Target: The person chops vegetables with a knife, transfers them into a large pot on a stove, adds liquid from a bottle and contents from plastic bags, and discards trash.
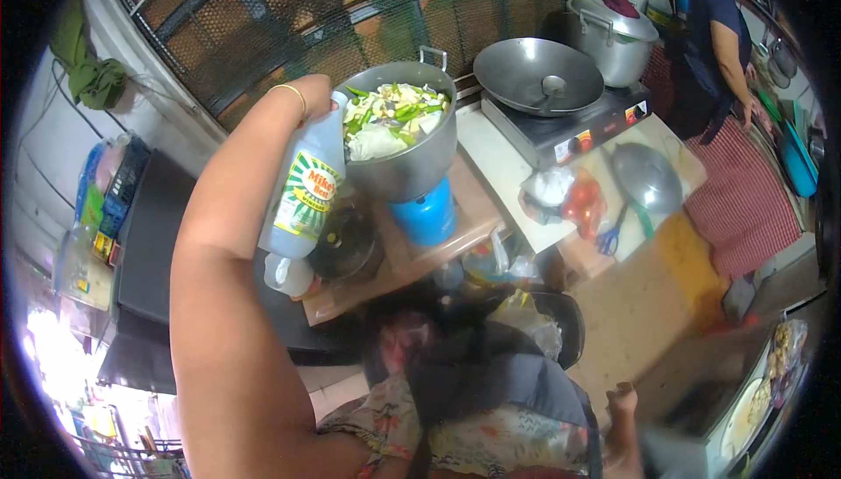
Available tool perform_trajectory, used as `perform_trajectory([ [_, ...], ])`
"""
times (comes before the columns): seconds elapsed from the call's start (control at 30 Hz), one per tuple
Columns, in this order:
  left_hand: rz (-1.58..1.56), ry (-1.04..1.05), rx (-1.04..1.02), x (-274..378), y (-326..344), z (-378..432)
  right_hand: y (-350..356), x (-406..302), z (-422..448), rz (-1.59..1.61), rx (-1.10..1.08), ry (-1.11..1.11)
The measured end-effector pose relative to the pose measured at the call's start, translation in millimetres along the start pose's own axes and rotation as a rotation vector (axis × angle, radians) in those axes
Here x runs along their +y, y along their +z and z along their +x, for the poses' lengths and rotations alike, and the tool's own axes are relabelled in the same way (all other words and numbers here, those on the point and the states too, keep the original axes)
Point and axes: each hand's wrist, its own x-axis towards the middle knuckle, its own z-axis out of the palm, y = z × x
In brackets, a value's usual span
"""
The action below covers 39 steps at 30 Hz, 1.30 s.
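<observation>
My left hand point(318, 99) grips a large plastic vinegar bottle point(279, 236) near its neck. The bottle bears a green and yellow printed label and leans, its top beside the rim of a deep aluminium pot point(407, 173). Sliced pale vegetables and green chili peppers point(407, 111) fill the pot almost to the rim, with a white piece among them. Beneath the pot is a blue rounded base point(427, 216). Low at the right, away from the counter, my right hand point(621, 397) is small and blurred; its fingers look curled, and I see nothing clearly held in it.
A wok point(539, 78) with a ladle sits on a gas stove point(571, 130), beside a lidded pot point(614, 38). Blue-handled scissors point(612, 232), a metal lid point(647, 176) and a bag of tomatoes point(583, 199) lie nearer. Another person point(716, 52) stands at the right.
</observation>
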Motion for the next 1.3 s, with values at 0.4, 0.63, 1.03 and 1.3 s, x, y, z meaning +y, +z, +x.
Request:
perform_trajectory([
  [0.4,0.135,0.115,0.048,6.2,-1.6,23.0,-14.4,42.8,-19.5,-0.051,0.02,0.129],
  [0.63,0.161,0.098,-0.017,43.0,-22.3,-11.7,-14.5,31.4,16.2,-0.001,-0.045,0.129],
  [1.03,0.077,0.136,-0.051,51.9,-20.8,-38.7,10.1,-192.3,63.7,0.148,-0.047,-0.24],
  [1.3,-0.102,0.086,-0.102,35.5,5.7,-80.0,23.4,-435.8,-39.7,0.41,-0.4,-0.847],
])
